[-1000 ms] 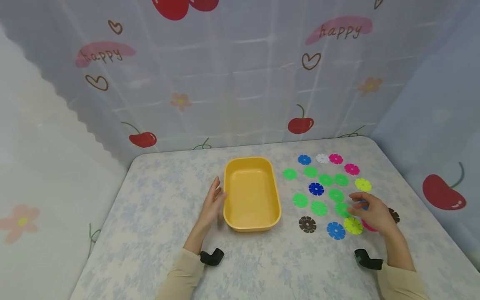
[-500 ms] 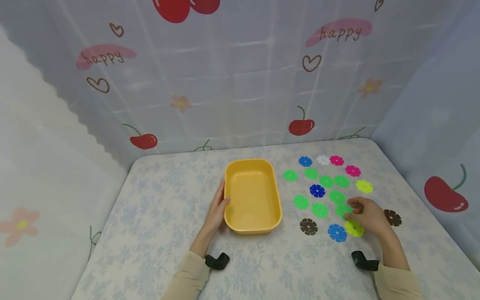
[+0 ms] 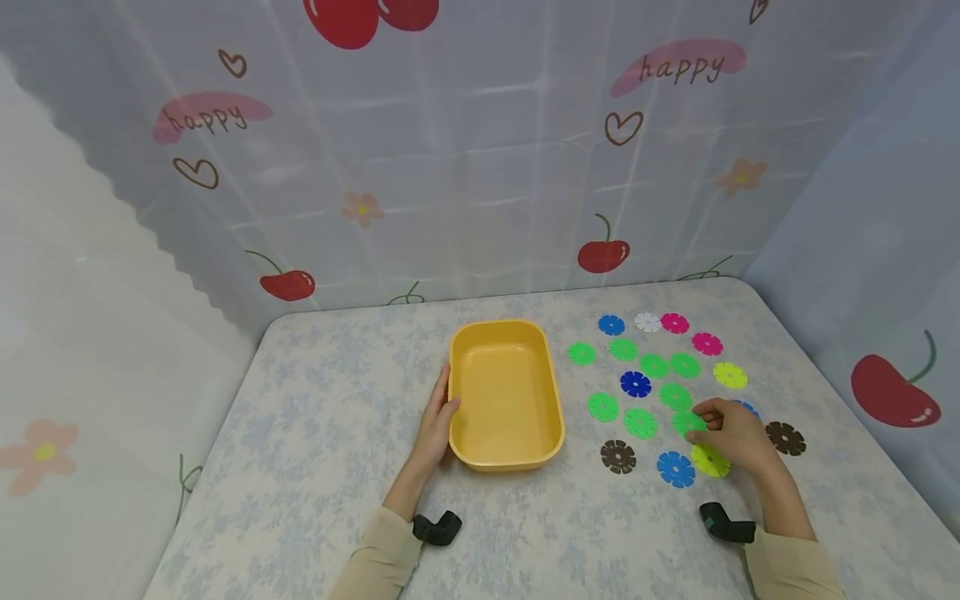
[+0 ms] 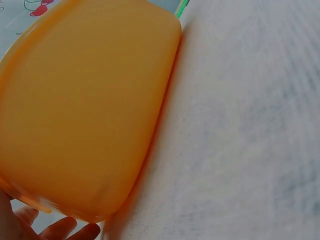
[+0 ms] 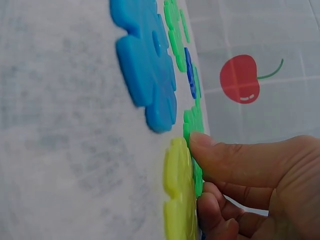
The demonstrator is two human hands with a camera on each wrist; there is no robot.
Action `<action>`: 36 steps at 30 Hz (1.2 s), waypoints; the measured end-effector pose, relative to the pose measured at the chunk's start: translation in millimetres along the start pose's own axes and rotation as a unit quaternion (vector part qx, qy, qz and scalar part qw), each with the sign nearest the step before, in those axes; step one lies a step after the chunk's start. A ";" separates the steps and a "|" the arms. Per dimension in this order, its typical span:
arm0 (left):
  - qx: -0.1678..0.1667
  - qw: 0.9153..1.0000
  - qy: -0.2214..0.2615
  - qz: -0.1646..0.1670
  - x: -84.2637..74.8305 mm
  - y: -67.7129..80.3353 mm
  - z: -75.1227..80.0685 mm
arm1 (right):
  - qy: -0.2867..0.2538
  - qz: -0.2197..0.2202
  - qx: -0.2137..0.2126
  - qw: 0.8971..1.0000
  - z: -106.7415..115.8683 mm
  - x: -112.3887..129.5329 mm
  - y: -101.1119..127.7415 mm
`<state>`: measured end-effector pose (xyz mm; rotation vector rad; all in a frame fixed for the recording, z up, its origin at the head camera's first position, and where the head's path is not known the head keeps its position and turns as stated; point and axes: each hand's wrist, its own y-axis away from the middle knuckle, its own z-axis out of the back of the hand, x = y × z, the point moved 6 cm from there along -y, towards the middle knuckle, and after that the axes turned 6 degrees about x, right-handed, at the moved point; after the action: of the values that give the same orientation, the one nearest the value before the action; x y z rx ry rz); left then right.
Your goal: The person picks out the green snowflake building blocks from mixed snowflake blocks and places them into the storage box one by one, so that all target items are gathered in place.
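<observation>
Head view shows the yellow tray lying mid-surface, its long axis running away from the person. Left hand lies flat against the tray's left wall, fingers straight. Right of the tray, the right hand curls its fingertips onto a green disc flat among the scattered discs, thumb pressing its edge, beside a yellow-green disc.

1. A yellow-orange plastic tray fills the left half of the view, seen from its outer side and blurred.
2. The left hand's fingertips show at the bottom left corner, just under the tray's lower edge.
3. A pale tablecloth with faint blue-grey blotches covers the right half.
4. A thin green edge peeks past the tray's top corner.
</observation>
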<state>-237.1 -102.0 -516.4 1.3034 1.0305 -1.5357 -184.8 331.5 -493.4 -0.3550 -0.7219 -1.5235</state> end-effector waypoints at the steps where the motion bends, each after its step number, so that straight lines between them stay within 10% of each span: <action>1: -0.001 1.000 0.000 0.001 -0.4 0.0 -0.1 | 0.000 0.000 0.001 1.000 0.2 -0.1 -0.7; 25: 0.008 1.000 0.003 0.018 -0.5 -0.5 1.3 | -0.009 -0.003 -0.007 1.000 14.9 0.4 -1.0; 36: 0.019 0.999 0.007 0.024 -30.8 10.1 -2.4 | -0.087 0.024 -0.038 0.995 23.2 31.5 -15.2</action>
<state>-223.9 -99.9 -486.9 1.3580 0.9761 -1.5174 -207.5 320.9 -459.8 -0.5647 -0.7872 -1.4887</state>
